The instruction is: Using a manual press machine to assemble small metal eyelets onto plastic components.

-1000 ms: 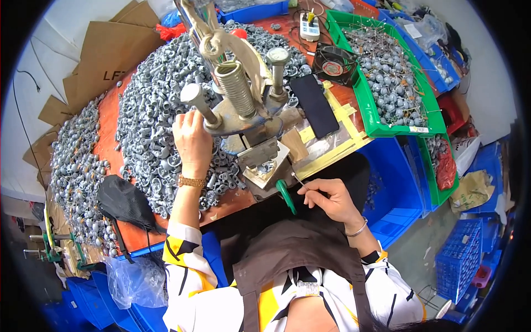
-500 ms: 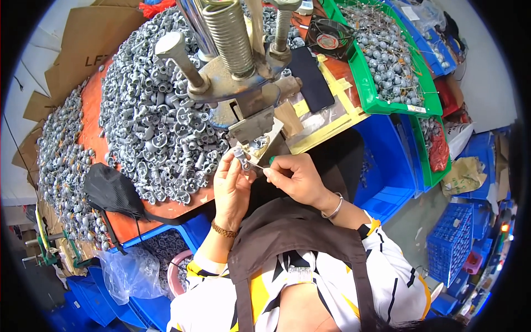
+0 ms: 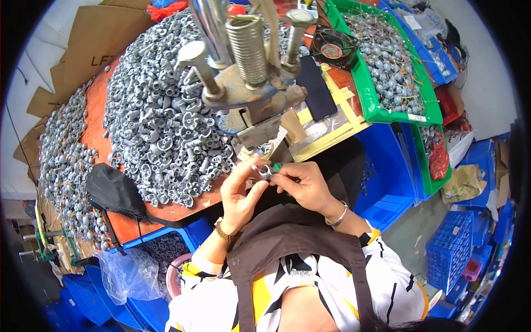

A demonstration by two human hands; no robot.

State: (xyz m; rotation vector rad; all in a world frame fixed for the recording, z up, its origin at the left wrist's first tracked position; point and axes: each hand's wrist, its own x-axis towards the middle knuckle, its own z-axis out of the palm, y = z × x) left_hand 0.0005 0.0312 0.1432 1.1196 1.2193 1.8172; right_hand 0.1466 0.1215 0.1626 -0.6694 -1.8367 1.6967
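In front of my chest, a small grey plastic fitting (image 3: 265, 171) is between the fingertips of both hands. My left hand (image 3: 239, 195) has its thumb and forefinger on either side of it, the tips slightly blurred. From the right, my right hand (image 3: 303, 185) pinches the fitting's other side. A green covering (image 3: 276, 167) shows at one right fingertip. Just beyond my fingers stands a metal press (image 3: 251, 102) with a coil spring, bolts and a flat jaw. To its left rises a large heap of grey plastic fittings (image 3: 160, 110).
Round grey parts with wires (image 3: 66, 160) cover the table's left side, near a black mesh bag (image 3: 113, 191). A dark phone (image 3: 314, 83) and a small fan (image 3: 333, 47) lie right of the press. Farther right are a filled green tray (image 3: 434, 115) and blue bins (image 3: 387, 191).
The fitting has moved right and slightly nearer me, toward my right fingertips. My left fingers have spread wider. The thin pin by my right hand no longer shows. The view has shifted slightly.
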